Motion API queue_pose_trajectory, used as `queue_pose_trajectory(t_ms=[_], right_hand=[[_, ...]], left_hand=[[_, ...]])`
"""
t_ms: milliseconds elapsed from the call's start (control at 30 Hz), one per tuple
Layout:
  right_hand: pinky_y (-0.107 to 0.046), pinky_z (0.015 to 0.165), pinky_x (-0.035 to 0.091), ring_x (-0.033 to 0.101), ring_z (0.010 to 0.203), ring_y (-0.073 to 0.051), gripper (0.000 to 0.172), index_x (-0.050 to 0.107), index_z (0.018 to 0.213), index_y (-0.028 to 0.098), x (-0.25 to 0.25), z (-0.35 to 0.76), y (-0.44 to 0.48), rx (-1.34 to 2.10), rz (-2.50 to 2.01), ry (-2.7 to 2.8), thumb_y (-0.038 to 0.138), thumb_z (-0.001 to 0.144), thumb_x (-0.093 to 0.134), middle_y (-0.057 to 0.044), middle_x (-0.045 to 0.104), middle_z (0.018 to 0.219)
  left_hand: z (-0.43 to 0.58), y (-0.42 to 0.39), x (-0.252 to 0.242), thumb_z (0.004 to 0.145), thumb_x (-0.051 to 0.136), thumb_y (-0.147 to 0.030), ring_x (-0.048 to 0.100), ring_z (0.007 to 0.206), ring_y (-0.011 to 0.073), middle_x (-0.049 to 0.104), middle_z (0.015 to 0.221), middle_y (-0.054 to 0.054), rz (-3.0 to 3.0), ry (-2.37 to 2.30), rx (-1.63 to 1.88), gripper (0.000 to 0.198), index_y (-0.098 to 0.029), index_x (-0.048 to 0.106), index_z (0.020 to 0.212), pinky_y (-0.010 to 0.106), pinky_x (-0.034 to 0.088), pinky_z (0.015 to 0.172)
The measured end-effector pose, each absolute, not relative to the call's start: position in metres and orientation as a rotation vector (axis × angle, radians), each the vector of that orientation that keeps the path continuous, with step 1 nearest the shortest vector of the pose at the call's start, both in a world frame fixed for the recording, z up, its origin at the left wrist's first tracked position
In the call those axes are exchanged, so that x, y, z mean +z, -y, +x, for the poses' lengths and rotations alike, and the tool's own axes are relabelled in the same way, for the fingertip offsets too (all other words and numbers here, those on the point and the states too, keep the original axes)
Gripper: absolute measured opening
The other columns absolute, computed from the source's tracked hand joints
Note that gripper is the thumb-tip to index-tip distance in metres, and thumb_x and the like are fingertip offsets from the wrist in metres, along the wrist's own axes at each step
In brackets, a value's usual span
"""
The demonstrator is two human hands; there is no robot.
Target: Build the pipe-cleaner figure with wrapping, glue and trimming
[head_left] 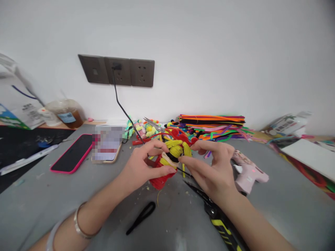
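Observation:
A small figure of red, yellow and black pipe cleaners (176,150) is held up above the grey table. My left hand (138,165) is closed around its left side, thumb in front and fingers behind. At its right side, my right hand (218,170) has its fingertips on a yellow pipe-cleaner piece that sticks out from the figure. Red loops show at the top, and a red part hangs below my left thumb. Under my right wrist lie black and yellow cutting pliers (222,223), partly hidden. A black folded pipe cleaner (141,218) rests in front.
A pink glue gun (250,174) lies at the right. Bundled pipe cleaners (211,122) and scissors (154,123) are against the wall. Two phones, one pink-edged (73,153), lie left, near a drink cup (68,113). A black cable (121,104) runs down from the socket (117,69).

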State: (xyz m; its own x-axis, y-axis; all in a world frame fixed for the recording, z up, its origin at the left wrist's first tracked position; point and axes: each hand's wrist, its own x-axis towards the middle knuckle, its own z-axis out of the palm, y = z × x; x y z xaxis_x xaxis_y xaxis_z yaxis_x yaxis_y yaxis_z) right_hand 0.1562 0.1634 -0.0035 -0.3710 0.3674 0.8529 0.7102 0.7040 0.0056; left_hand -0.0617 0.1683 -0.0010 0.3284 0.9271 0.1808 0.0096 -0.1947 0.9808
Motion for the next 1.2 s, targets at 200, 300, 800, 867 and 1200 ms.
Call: queue_pose_trajectory(t_ms=[200,300,800,867,1200], right_hand=[[-0.042,0.077,0.034,0.065,0.088,-0.023,0.022,0.071,0.099,0.029,-0.001,0.159,-0.161,-0.559,-0.773,2.036,0.009,0.096,0.062,-0.004,0.075,0.107],[-0.043,0.077,0.036,0.068,0.089,-0.024,0.024,0.072,0.099,0.031,-0.004,0.160,-0.162,-0.559,-0.779,2.017,0.009,0.095,0.062,-0.003,0.078,0.108],[-0.041,0.075,0.037,0.068,0.083,-0.019,0.019,0.070,0.090,0.029,-0.006,0.150,-0.164,-0.677,-0.761,1.871,0.010,0.092,0.069,-0.001,0.076,0.097],[-0.041,0.074,0.038,0.068,0.082,-0.019,0.021,0.069,0.090,0.029,-0.006,0.150,-0.164,-0.668,-0.768,1.875,0.008,0.091,0.069,0.000,0.076,0.096],[-0.041,0.075,0.043,0.067,0.086,-0.021,0.022,0.073,0.092,0.030,-0.011,0.154,-0.166,-0.615,-0.730,1.891,0.008,0.090,0.070,-0.002,0.075,0.102]], left_hand=[[-0.061,-0.166,0.000,0.069,0.091,-0.032,0.065,0.069,0.0125,0.071,0.084,-0.003,1.460,-0.877,1.074,0.039,-0.023,0.062,0.094,0.019,0.053,0.058],[-0.060,-0.166,0.001,0.069,0.091,-0.033,0.066,0.068,0.0134,0.072,0.083,-0.002,1.436,-0.870,1.072,0.040,-0.023,0.061,0.093,0.021,0.053,0.057],[-0.055,-0.163,0.001,0.070,0.091,-0.029,0.071,0.067,0.0137,0.078,0.086,0.001,1.278,-0.775,1.089,0.039,-0.022,0.058,0.090,0.021,0.056,0.057],[-0.055,-0.163,0.001,0.069,0.092,-0.030,0.071,0.066,0.0136,0.078,0.086,0.001,1.279,-0.778,1.091,0.040,-0.021,0.058,0.089,0.021,0.055,0.056],[-0.055,-0.163,0.000,0.068,0.092,-0.029,0.070,0.066,0.0137,0.077,0.082,0.000,1.299,-0.795,1.105,0.040,-0.021,0.058,0.087,0.022,0.055,0.055]])
